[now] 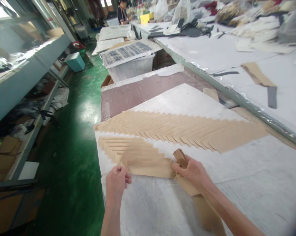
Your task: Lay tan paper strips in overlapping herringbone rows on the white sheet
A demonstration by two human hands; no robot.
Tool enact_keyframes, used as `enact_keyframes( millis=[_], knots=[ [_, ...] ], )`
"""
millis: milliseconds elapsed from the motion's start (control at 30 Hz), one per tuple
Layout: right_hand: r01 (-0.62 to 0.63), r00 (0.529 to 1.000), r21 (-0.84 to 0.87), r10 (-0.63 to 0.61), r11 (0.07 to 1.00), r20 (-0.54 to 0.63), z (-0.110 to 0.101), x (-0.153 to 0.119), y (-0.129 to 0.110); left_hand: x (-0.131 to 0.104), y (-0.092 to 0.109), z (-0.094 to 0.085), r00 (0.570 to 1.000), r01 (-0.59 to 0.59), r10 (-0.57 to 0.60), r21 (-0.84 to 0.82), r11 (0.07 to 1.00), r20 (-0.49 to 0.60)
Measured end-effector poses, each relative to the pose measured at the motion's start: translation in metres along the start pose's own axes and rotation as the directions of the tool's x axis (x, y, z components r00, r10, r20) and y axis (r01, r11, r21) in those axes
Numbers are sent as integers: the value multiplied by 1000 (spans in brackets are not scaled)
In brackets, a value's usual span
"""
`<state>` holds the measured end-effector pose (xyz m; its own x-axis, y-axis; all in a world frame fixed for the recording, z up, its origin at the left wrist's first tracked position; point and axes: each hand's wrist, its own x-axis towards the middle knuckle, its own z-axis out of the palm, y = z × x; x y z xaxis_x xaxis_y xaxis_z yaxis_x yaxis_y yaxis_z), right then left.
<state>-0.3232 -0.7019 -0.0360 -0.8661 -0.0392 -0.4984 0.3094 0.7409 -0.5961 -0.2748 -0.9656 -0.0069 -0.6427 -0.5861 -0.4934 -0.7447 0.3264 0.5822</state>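
Observation:
My left hand [117,180] is closed at the left end of a tan strip [148,167], pinching its corner. The strip is the nearest piece of a short overlapping row of tan strips [130,146]. At the strip's right end, my right hand [193,170] is closed around a bundle of folded tan strips [181,157]. The bundle's tail hangs down under my right wrist toward the bottom edge. Whether the pieces are paper or fabric I cannot tell. Beyond them lies a longer fanned row of tan strips [177,129] on the white sheet [236,170].
A long white table [248,65] runs along the right, with scraps and plastic bags at its far end. White bins [130,67] stand ahead. Shelving [27,75] lines the left beyond the green floor [74,147]. A person [122,13] is in the far background.

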Motion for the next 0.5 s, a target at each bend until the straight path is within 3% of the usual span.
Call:
enact_keyframes(
  millis=[200,300,400,500],
  knots=[
    [42,998,-127,-47,991,-37,8,2,2,4,-5,1,1000,-13,12,71,997,12],
    [44,998,-233,-54,972,-38,9,1,0,3,-2,1,999,-47,47,229,972,3],
    [43,998,-324,-54,945,-24,6,0,-4,-5,6,-1,989,-75,131,527,847,-71],
    [38,999,-399,-47,916,-14,1,-1,-9,-14,10,-1,964,-18,203,719,695,-173]
  ],
)
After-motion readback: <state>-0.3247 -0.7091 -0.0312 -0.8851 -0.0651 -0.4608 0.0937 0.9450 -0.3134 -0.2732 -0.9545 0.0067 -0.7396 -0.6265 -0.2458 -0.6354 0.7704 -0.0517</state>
